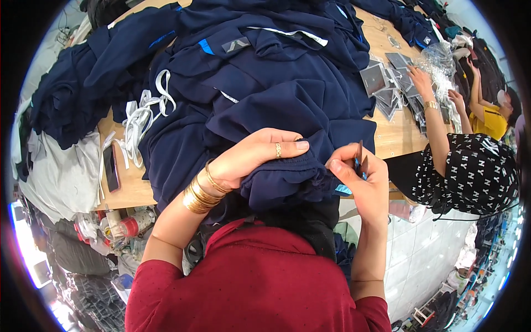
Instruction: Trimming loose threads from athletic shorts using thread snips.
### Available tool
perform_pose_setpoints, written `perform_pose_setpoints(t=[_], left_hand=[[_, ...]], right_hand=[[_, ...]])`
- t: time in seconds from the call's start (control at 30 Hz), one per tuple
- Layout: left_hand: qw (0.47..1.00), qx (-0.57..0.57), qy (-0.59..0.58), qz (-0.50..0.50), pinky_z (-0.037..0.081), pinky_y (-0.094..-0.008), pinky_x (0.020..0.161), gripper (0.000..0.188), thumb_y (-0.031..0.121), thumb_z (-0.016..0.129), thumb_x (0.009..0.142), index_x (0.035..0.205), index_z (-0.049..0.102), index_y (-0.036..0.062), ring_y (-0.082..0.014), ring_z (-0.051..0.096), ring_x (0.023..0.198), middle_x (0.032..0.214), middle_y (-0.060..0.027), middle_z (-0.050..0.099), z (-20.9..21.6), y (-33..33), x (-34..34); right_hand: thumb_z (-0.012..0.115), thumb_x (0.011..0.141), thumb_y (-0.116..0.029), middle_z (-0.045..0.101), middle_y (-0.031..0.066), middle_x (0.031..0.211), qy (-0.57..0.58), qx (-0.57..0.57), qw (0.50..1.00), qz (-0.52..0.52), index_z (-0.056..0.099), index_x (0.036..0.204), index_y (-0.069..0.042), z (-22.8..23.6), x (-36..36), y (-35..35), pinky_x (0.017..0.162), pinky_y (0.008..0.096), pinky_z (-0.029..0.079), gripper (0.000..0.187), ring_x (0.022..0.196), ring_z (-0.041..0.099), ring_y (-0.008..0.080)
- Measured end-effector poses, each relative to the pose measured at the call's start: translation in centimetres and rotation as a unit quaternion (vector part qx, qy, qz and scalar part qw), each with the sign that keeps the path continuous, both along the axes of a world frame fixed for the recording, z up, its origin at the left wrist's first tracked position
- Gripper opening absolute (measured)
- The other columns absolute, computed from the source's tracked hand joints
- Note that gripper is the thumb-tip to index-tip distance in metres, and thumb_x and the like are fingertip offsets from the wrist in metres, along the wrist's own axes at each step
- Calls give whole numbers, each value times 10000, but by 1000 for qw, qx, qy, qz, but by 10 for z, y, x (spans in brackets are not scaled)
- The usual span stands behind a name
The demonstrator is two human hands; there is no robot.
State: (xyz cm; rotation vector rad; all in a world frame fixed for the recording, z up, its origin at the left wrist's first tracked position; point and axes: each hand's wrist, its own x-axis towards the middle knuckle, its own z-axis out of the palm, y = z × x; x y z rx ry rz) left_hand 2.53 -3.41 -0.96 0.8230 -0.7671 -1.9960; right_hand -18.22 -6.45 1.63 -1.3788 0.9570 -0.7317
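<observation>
Bunched navy fabric with a gathered, elastic-looking edge (285, 176) is gripped by my left hand (257, 155), its thumb lying along the top. My right hand (366, 180) is closed at the right end of that edge, with thumb and forefinger pinched together. Tucked in the same hand are small thread snips (360, 160), dark blades pointing up and a bit of blue showing. Whether a thread sits in the pinch is too small to see. Beyond both hands spreads a large heap of navy garments (265, 88) with white and light-blue trim.
White drawstring cord (141, 124) and a phone (111, 169) lie on the wooden table (135, 188) at left. At right, a co-worker's hand (421, 83) reaches over grey tags or packets (381, 83) and clear plastic (440, 61). Another person in yellow (487, 119) works beyond.
</observation>
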Motion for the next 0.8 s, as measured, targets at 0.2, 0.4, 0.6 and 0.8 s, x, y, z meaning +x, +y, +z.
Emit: perform_pose_setpoints(t=[0.2,0.4,0.6,0.8], left_hand=[[998,33,35,-28,438,-161,699,220,211,525,915,922,620,13,-7,547,765,852,39,618,4,2,2],[869,-305,-381,77,404,-279,820,372,334,428,941,963,581,-4,-136,543,899,924,-52,600,4,9,3],[765,-403,-490,105,416,-341,838,274,213,727,734,922,627,41,-238,594,799,849,-75,633,8,26,-12],[921,-233,-306,65,456,-246,676,185,172,671,799,884,623,15,-123,597,718,764,-59,635,21,24,-7]], right_hand=[[720,685,-43,576,25,805,78,-177,980,38,646,939,-14,-4,10,6,599,196,408,267,678,519,80],[673,742,-42,552,-16,657,99,-87,991,16,609,800,16,0,1,4,537,180,357,104,611,448,19],[687,734,-42,543,-46,659,62,-65,996,21,610,798,0,3,-1,7,534,165,322,109,599,415,9],[712,708,-29,553,-45,694,1,-28,999,41,617,808,-9,-4,-6,4,533,162,313,139,621,436,17]])
